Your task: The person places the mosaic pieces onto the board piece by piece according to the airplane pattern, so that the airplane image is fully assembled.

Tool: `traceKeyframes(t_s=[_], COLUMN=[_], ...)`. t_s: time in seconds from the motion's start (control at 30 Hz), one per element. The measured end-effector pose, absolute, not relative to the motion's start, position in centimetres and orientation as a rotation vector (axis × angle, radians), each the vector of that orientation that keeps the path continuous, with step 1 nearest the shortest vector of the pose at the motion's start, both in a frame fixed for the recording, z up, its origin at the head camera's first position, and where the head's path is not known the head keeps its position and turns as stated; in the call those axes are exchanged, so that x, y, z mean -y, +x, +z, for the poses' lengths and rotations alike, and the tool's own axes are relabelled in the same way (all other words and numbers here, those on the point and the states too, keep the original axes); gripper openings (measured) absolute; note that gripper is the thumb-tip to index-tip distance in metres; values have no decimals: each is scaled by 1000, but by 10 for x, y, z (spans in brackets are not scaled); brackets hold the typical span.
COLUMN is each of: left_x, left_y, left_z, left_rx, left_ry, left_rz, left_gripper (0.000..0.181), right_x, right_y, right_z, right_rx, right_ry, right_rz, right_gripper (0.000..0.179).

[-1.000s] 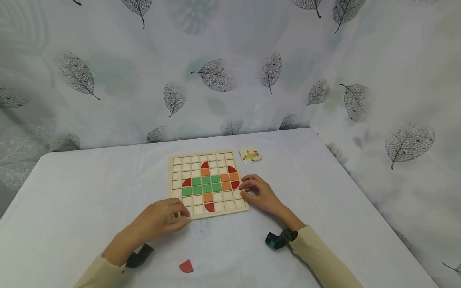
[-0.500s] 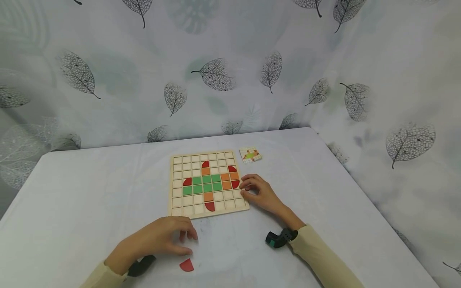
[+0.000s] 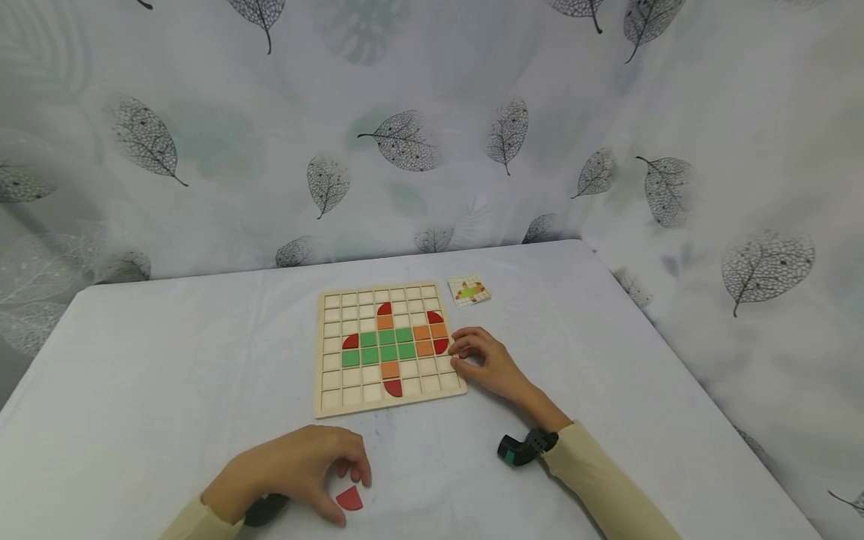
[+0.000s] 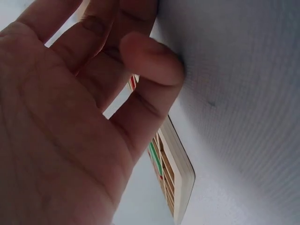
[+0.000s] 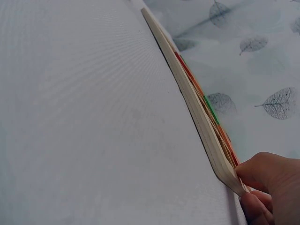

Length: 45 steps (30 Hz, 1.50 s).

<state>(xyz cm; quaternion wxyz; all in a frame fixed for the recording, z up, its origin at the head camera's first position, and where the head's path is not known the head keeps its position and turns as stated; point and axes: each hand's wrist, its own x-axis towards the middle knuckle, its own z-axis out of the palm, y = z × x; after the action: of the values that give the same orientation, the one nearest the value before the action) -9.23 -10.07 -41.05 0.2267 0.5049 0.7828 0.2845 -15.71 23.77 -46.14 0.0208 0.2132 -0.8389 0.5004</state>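
A loose red quarter-circle tile [image 3: 350, 499] lies on the white cloth near the front. My left hand [image 3: 307, 465] is over it, thumb on the near side and curved fingers on the far side, with the tile showing in the gap. In the left wrist view the left hand [image 4: 70, 112] hides the tile. The wooden grid board [image 3: 429, 367] holds green and orange squares and several red quarter-circles in a plane-like pattern. My right hand [image 3: 493, 367] is at the board's right edge. The right wrist view shows the right hand's [image 5: 274, 183] thumb and fingers pinching the board's corner [image 5: 229, 180].
A small pattern card [image 3: 469, 290] with a similar coloured figure lies beyond the board's back right corner. White cloth [image 3: 169, 360] covers the table. A leaf-print curtain [image 3: 432, 127] hangs behind it and along the right. Dark wrist cameras [image 3: 526, 448] sit on both wrists.
My left hand has moved from the board's front left corner toward me, down to the loose red tile. The right hand and the board stay where they were.
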Motion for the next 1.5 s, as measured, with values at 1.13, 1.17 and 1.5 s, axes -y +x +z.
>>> traceKeyframes(t_s=[1.13, 1.17, 1.5], left_x=[106, 107, 116], left_y=[-98, -99, -108], left_z=[-412, -412, -408], left_rx=[-2242, -2256, -2379], left_ry=[1338, 1367, 1410], left_rz=[831, 833, 851], left_gripper=[23, 23, 26], right_x=[-228, -228, -228], right_y=[-140, -140, -141], right_z=[-424, -424, -427], right_rx=[2615, 2615, 2605], right_ry=[672, 673, 683], right_rz=[1579, 1580, 1571], right_gripper=[16, 16, 15])
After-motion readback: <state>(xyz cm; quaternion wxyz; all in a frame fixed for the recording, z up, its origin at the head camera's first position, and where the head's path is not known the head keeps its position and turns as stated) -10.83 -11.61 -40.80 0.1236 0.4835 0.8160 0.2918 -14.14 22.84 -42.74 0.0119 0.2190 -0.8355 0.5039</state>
